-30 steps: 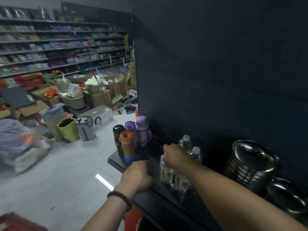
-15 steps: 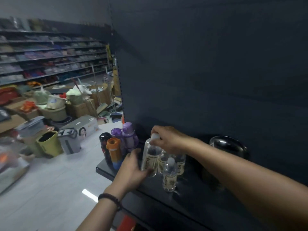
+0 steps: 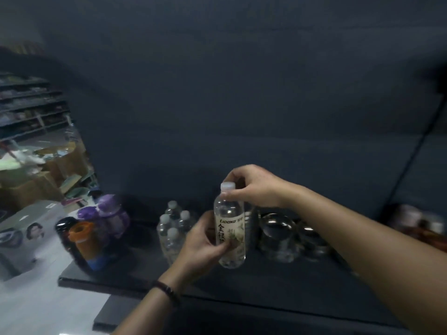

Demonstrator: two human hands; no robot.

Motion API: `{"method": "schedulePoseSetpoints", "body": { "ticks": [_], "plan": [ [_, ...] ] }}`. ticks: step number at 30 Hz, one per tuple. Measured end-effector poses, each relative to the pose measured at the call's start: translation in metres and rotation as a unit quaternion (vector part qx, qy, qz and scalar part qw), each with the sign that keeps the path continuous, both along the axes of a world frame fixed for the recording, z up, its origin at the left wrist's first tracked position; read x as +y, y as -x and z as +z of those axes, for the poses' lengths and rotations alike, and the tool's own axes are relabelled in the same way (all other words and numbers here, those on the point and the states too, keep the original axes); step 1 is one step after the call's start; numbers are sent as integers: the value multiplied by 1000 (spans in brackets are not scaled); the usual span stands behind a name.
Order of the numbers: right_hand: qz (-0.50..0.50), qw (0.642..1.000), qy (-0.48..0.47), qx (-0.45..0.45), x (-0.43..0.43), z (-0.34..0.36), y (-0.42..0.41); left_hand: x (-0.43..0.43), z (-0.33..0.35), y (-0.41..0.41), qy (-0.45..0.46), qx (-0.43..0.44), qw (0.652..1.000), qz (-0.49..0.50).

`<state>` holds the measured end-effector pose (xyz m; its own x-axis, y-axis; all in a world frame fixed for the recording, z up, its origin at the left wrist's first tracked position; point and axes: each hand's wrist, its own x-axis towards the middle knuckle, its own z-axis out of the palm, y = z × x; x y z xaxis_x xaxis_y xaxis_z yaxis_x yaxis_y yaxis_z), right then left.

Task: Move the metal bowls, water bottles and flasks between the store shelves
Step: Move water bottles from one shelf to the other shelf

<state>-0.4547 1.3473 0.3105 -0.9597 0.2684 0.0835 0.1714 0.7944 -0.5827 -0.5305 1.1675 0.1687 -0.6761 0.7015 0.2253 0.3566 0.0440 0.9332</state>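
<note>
One water bottle (image 3: 229, 228) now lifted clear of the shelf (image 3: 278, 284): your right hand (image 3: 256, 187) fingers clamped at its neck, left hand (image 3: 203, 243) fingers clamped on the label, four bottles (image 3: 173, 228) left at 9 o'clock.

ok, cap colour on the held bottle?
White cap on the clear water bottle; head view.
</note>
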Motion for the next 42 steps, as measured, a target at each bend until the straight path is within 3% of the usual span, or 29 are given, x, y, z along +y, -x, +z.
{"method": "schedulePoseSetpoints", "body": {
  "ticks": [12,23,29,37,42],
  "plan": [
    [-180,982,-33,-44,165,1,-298,197,5,-239,35,51,990,-129],
    [-275,960,-31,-36,283,-8,-555,368,-4,-469,69,26,969,-236],
    [-307,945,-73,-86,348,-36,-629,444,-22,-537,110,9,946,-306],
    [-354,926,-84,-104,429,-50,-688,551,-34,-587,163,-21,882,-442],
    [-383,907,-115,-129,481,-58,-719,615,-44,-616,183,-42,869,-457]
  ]
}}
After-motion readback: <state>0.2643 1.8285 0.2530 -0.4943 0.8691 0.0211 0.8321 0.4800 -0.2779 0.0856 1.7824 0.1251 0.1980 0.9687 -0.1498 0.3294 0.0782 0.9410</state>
